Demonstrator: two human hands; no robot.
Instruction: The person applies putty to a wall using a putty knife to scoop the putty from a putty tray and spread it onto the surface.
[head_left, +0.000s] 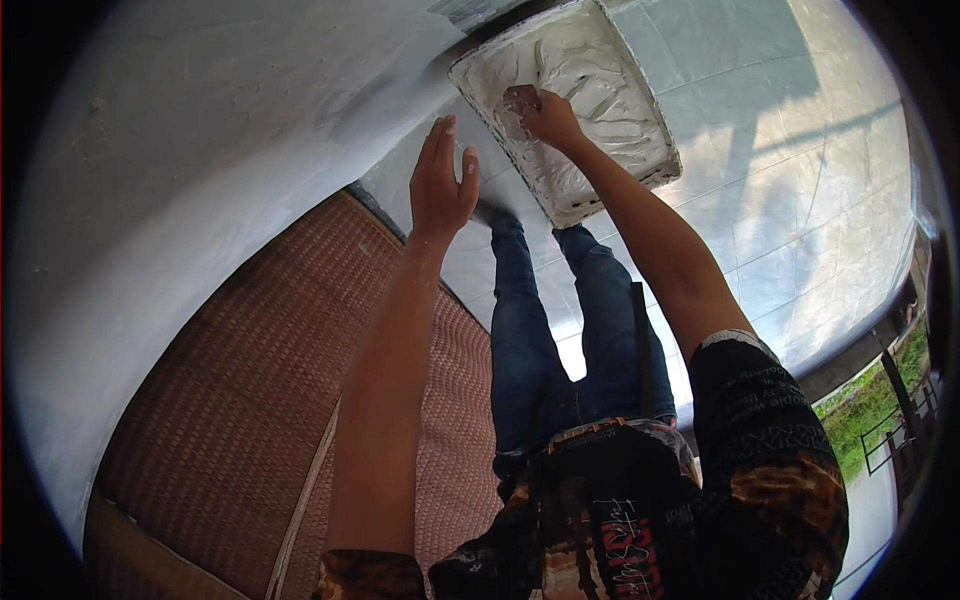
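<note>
A shallow rectangular tray [668, 160] stands on the floor ahead of my feet, filled with thick white paste [590, 75] marked by ridges and strokes. Over its left part, my right hand [555, 120] is closed around a small flat brownish scraper [521, 98]. The scraper has whitish smears on it and overlaps the paste in this view; its handle, if any, is hidden by my fingers. My left hand [443, 190] is raised just left of the tray, fingers stretched out and thumb apart, holding nothing. Pale specks show on its fingertips.
A whitish wall [200, 130] rises along the left, with grey patches near the tray. Below it lies a reddish-brown woven mat [250, 360]. Pale floor tiles [760, 130] stretch to the right, sunlit in places. Grass [850, 430] and a metal frame show beyond the floor's edge.
</note>
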